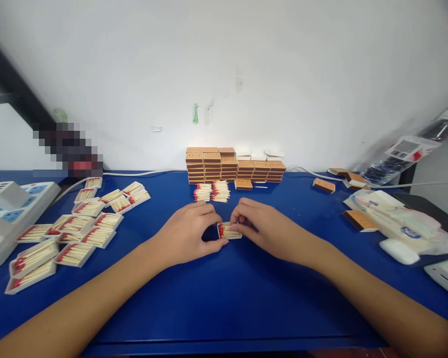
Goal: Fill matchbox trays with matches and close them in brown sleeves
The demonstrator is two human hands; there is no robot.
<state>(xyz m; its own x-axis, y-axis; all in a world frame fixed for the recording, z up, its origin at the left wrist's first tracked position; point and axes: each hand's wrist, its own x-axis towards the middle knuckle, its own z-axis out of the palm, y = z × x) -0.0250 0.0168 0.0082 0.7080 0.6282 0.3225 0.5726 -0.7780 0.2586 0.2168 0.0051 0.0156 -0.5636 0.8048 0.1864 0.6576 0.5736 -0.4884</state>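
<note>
A small white matchbox tray [229,235] filled with red-headed matches [224,229] lies on the blue table between my hands. My left hand [192,228] holds the tray's left end between thumb and fingers. Over the tray's right part, my right hand [259,226] has its fingertips pinched together at the matches; what sits in the pinch is hidden. Just beyond are two loose piles of matches [211,191], heads to the left. A closed brown matchbox [243,184] and a few single matches [260,187] lie right of the piles.
Stacked matchboxes [224,166] stand against the wall. At left are several filled trays [74,253] and a power strip [30,209]. Toward the right lie more matchboxes [324,185], a tissue pack [403,223], a plastic bottle [399,154] and a white cable [414,185].
</note>
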